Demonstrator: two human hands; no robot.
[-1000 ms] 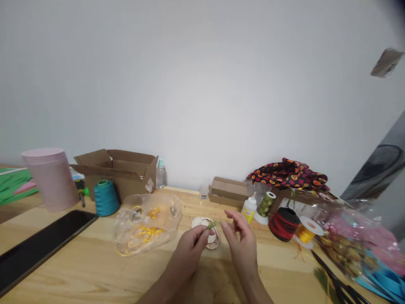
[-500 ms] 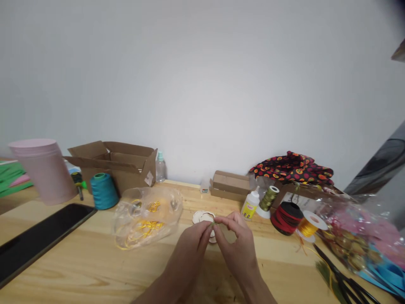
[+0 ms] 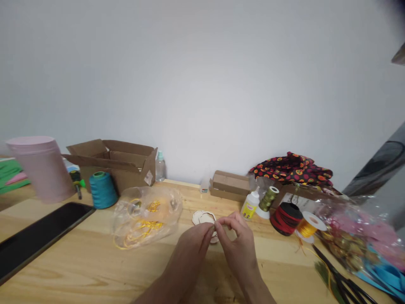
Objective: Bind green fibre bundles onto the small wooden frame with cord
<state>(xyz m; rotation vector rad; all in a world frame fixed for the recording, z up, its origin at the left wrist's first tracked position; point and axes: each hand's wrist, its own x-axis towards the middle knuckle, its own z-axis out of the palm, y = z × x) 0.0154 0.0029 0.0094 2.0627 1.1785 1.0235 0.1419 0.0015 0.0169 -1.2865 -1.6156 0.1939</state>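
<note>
My left hand (image 3: 193, 245) and my right hand (image 3: 238, 242) meet at their fingertips low in the middle of the view. Both are closed in a pinch, thumbs against index fingers. Whatever lies between the fingertips is too small and hidden to name. Just behind and partly under the fingers are flat, pale wooden cutouts (image 3: 199, 217) with rounded outlines, lying on the wooden table (image 3: 126, 274).
Left: a clear bag (image 3: 148, 217) with yellow cord, a teal thread cone (image 3: 103, 191), a phone (image 3: 41, 236), an open cardboard box (image 3: 114, 162). Right: a glue bottle (image 3: 250, 204), a red-black cord spool (image 3: 285, 218), yellow cord spool (image 3: 308, 226), black scissors (image 3: 341, 278).
My fingertips have drawn slightly closer together, and a greenish strand seen between them before is now hardly visible. The view has shifted very slightly.
</note>
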